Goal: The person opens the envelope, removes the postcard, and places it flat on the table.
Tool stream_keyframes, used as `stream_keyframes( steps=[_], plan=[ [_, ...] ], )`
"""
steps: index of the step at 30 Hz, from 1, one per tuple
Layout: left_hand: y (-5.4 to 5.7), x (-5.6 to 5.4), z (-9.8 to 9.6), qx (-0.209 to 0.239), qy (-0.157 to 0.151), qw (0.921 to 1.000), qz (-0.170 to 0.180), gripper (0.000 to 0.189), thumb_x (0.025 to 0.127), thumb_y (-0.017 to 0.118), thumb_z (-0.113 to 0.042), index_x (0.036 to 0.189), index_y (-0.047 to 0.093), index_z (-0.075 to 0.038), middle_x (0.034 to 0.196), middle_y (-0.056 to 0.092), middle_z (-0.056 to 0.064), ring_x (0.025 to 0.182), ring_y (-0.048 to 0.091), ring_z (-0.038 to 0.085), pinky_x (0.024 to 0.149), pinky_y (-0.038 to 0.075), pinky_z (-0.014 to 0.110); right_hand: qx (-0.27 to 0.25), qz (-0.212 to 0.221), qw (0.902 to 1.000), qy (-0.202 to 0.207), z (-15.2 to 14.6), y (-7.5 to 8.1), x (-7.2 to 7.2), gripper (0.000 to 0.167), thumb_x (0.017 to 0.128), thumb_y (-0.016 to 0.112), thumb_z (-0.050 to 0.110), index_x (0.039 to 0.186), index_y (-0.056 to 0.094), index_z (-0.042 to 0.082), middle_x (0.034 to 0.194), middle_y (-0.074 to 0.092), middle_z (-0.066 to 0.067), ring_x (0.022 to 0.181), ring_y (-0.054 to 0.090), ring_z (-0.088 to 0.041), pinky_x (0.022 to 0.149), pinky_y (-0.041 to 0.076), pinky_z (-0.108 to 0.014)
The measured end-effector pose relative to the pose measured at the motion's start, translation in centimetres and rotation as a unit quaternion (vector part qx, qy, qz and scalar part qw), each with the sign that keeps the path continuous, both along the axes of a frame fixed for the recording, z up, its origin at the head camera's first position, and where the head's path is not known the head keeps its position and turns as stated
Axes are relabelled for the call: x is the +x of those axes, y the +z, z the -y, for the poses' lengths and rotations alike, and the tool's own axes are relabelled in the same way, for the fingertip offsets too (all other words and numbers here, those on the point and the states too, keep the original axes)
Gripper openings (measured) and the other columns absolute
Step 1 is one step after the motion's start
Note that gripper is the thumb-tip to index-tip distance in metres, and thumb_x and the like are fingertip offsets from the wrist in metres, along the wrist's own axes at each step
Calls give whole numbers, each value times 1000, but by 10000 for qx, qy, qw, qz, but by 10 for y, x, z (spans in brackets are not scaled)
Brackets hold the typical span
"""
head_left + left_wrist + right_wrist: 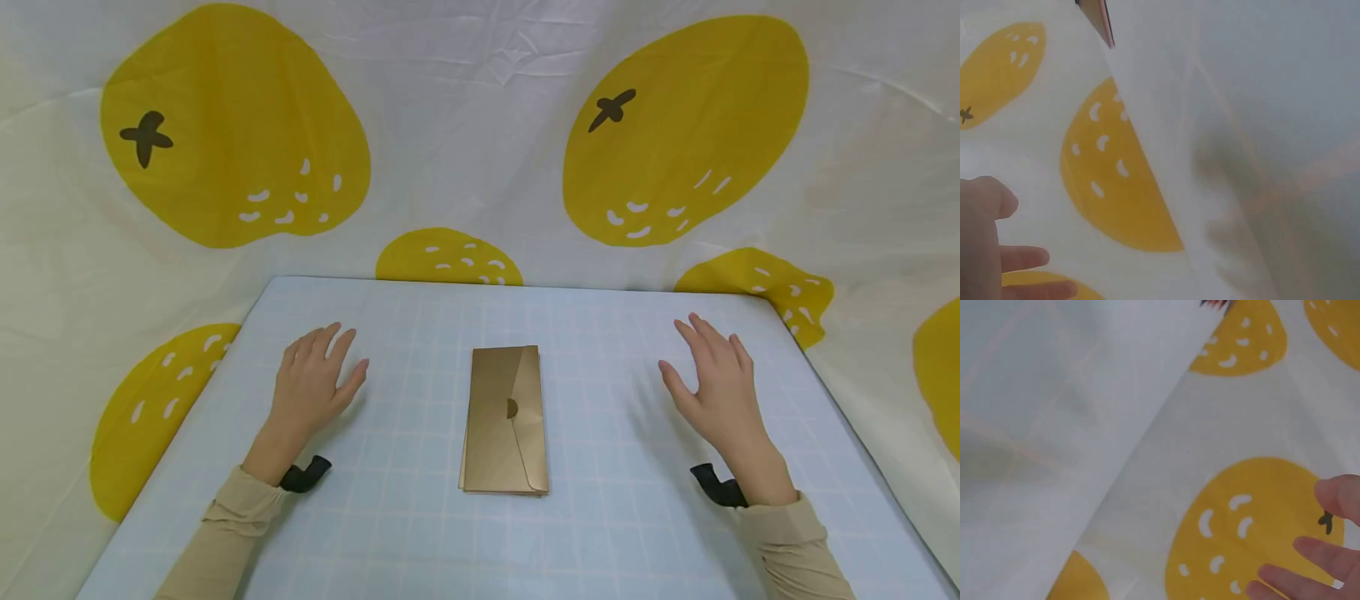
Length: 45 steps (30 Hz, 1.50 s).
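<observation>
Gold-brown paper envelopes (491,433) lie in a small stack at the middle of the table, long side running away from me. The top one shows a slanted flap seam and a small dark half-round mark. My left hand (315,379) hovers left of the stack, fingers spread and holding nothing. On the other side my right hand (716,387) is held likewise, fingers apart and well away from the envelopes. In the left wrist view the left fingers (1025,257) show at the lower left; the right fingers (1325,555) appear at the lower right of the right wrist view.
The table (600,533) has a pale blue cover with a light grid. Behind and beside it hangs a white cloth (465,125) printed with big yellow fruit. A black strap end (306,475) sticks out at the left wrist, another strap end (718,486) at the right.
</observation>
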<state>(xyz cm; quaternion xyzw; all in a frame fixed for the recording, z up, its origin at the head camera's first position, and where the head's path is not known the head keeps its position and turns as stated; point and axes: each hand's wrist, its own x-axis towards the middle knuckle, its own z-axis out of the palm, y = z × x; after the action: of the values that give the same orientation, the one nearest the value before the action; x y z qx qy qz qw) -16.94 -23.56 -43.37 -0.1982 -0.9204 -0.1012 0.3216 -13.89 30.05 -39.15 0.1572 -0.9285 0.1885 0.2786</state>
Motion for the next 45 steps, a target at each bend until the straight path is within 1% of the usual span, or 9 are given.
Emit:
stream_keyframes(
  steps=[6, 13, 18, 25, 31, 34, 40, 42, 45],
  plan=[
    [3, -1, -10, 338, -184, 9956, -855, 40, 91, 53, -31, 106, 67, 4, 101, 69, 22, 79, 66, 43, 61, 52, 53, -416, -425, 9981, 164, 8, 8, 2, 55, 82, 72, 9, 134, 55, -2, 141, 52, -25, 126, 48, -46, 112, 22, -63],
    [10, 5, -28, 664, -386, 9910, -1094, 33, 90, 53, -26, 95, 69, 2, 88, 71, 18, 66, 64, 38, 53, 51, 49, -1090, -256, 9931, 360, 21, 17, 8, 54, 85, 70, 5, 137, 55, 1, 143, 52, -20, 129, 47, -43, 112, 26, -60],
    [9, 9, -48, 871, -731, 9891, -933, 30, 89, 55, -24, 94, 70, 1, 90, 72, 15, 72, 66, 36, 57, 53, 48, -1432, -24, 9882, 548, 34, 21, 12, 53, 88, 69, 4, 139, 54, 4, 146, 50, -13, 133, 47, -35, 111, 34, -44],
    [3, 13, -81, 1076, -1359, 9835, -515, 27, 89, 57, -24, 97, 71, -2, 95, 71, 11, 85, 67, 31, 64, 53, 45, -1828, 518, 9774, 925, 60, 27, 22, 55, 90, 69, 1, 141, 53, 9, 147, 50, -8, 135, 45, -26, 109, 29, -20],
    [-7, 18, -108, 1136, -2006, 9725, 330, 24, 86, 64, -19, 104, 69, -4, 108, 69, 10, 101, 61, 29, 80, 50, 46, -1943, 1943, 9521, 1339, 77, 26, 24, 62, 97, 65, 14, 152, 38, 15, 157, 36, -8, 144, 31, -30, 113, 28, -53],
    [-10, 19, -118, 1237, -2425, 9533, 1310, 34, 89, 67, -20, 119, 66, -3, 126, 62, 15, 118, 54, 33, 93, 44, 53, -1761, 2723, 9344, 1472, 86, 20, 23, 69, 99, 63, 27, 156, 26, 13, 162, 23, -9, 148, 21, -34, 110, 23, -65],
    [-16, 18, -129, 1538, -2597, 8773, 3732, 70, 96, 65, -39, 152, 37, -9, 160, 25, 17, 147, 18, 41, 109, 19, 68, -1572, 3757, 8934, 1895, 107, 6, 20, 82, 98, 61, 39, 160, 11, 17, 166, -2, -8, 151, 3, -35, 111, 17, -66],
    [-20, 15, -133, 1502, -2548, 8593, 4172, 78, 95, 63, -46, 157, 28, -14, 165, 13, 14, 150, 6, 41, 110, 13, 69, -1600, 4009, 8796, 2001, 114, 0, 16, 85, 98, 61, 41, 160, 8, 19, 166, -7, -6, 151, -1, -34, 111, 16, -66],
    [-23, 10, -141, 1456, -2530, 8421, 4536, 87, 92, 64, -53, 159, 20, -18, 166, -3, 13, 149, -8, 40, 110, 8, 70, -1648, 4329, 8620, 2057, 123, -10, 8, 87, 98, 60, 43, 161, 5, 18, 165, -12, -7, 150, -5, -34, 111, 13, -67]
  ],
)
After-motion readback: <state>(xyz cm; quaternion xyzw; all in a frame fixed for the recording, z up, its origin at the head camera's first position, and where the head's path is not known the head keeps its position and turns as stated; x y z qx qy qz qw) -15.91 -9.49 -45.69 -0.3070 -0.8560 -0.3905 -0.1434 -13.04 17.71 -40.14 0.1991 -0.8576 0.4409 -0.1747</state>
